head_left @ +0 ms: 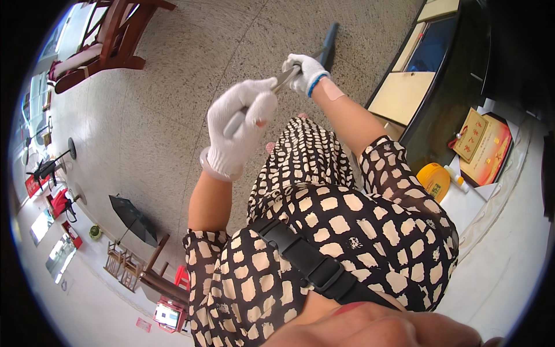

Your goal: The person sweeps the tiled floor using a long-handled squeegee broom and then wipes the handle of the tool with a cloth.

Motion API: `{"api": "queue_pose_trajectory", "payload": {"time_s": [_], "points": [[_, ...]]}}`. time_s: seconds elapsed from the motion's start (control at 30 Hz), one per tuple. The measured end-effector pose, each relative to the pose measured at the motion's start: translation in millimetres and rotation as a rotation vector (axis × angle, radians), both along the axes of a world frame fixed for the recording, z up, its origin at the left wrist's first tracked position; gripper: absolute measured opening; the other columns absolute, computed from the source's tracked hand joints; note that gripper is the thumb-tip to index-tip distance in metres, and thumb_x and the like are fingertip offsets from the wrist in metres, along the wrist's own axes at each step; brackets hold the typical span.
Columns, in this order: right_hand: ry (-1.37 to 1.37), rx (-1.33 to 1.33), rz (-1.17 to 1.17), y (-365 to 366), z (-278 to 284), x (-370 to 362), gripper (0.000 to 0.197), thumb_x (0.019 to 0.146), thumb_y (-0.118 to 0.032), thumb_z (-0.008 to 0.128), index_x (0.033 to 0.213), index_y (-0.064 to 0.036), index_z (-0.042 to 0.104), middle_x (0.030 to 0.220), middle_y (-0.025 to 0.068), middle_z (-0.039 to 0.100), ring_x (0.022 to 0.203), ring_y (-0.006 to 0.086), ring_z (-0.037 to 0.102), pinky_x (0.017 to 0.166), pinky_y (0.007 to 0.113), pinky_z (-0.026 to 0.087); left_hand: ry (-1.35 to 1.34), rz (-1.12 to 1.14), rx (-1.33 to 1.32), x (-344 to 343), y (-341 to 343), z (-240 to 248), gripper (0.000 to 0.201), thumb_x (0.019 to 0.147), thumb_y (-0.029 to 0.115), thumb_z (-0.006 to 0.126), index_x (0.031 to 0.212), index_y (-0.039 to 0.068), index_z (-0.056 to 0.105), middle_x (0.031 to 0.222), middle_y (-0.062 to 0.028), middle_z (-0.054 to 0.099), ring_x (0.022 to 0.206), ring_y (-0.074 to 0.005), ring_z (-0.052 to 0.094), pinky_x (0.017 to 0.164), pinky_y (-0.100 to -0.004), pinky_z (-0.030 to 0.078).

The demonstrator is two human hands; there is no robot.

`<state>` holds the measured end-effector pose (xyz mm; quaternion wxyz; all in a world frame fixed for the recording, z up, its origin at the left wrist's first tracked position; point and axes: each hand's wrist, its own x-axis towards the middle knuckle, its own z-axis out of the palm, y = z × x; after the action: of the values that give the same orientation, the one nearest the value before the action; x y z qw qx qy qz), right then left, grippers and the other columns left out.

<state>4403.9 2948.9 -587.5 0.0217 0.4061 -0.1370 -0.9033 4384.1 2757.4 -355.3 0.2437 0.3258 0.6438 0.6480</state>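
A white knitted glove covers my left hand (240, 124), whose fingers are closed around the grey end of a metal pole. My right hand (303, 75), in a white glove with a blue cuff edge, grips the same pole farther along. The pole belongs to what looks like a flat mop (329, 45), its narrow blue-grey head lying beyond my right hand on the speckled floor (191, 75). Between the two hands a short silvery stretch of pole shows. My fingers hide the rest of the grip.
At right stands a dark-topped counter (448, 95) with pale doors, near a yellow round container (433, 180) and certificates (483, 144). A wooden chair (115, 40) is at upper left. An open dark umbrella (134, 218) and wooden stools (122, 263) lie lower left.
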Motion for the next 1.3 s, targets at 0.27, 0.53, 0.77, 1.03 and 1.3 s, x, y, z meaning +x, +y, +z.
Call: {"api": "queue_pose_trajectory", "payload": {"time_s": [0.27,0.53,0.77,1.03,1.3], "points": [[0.153,0.105,0.241,-146,79,-25,0.021,0.093,-0.015,0.057,0.077,-0.0077,0.046,0.062,0.0017,0.049,0.058,0.0166,0.055,0.074,0.038,0.055,0.361,0.297,0.270,37,-138,56,0.024,0.091,0.021,0.051,0.080,0.002,0.057,0.081,-0.0108,0.061,0.066,-0.0185,0.056,0.062,-0.0358,0.047],[0.117,0.084,0.685,-336,76,-25,0.015,0.071,0.005,0.051,0.062,-0.0057,0.045,0.064,0.0082,0.052,0.061,0.0192,0.054,0.061,0.031,0.050,0.767,0.353,0.151,105,-239,147,0.025,0.091,0.034,0.056,0.075,0.014,0.054,0.066,0.0055,0.053,0.063,-0.0115,0.051,0.071,-0.0284,0.041],[0.153,0.012,1.094,-415,48,-3,0.006,0.087,-0.003,0.054,0.086,-0.0052,0.048,0.068,0.0052,0.053,0.060,0.0183,0.056,0.066,0.036,0.057,0.687,0.241,-0.037,90,-234,113,0.015,0.082,0.016,0.069,0.079,0.008,0.057,0.070,-0.0046,0.059,0.069,-0.0215,0.060,0.075,-0.0447,0.050],[-0.035,0.127,1.127,-294,-22,-57,0.016,0.081,-0.010,0.066,0.080,-0.0091,0.050,0.075,0.0046,0.055,0.066,0.0189,0.055,0.059,0.034,0.052,0.408,0.440,0.143,28,-171,72,0.021,0.068,0.007,0.076,0.079,0.004,0.059,0.070,-0.0068,0.061,0.069,-0.0259,0.062,0.083,-0.0512,0.051],[-0.041,0.224,0.612,-16,-4,-133,0.013,0.082,-0.004,0.065,0.084,-0.0056,0.053,0.072,0.0048,0.056,0.059,0.0171,0.056,0.058,0.030,0.051,0.440,-0.003,0.110,-89,4,57,0.021,0.069,0.008,0.078,0.078,0.010,0.059,0.073,-0.0030,0.060,0.078,-0.0250,0.064,0.084,-0.0422,0.052]]}}
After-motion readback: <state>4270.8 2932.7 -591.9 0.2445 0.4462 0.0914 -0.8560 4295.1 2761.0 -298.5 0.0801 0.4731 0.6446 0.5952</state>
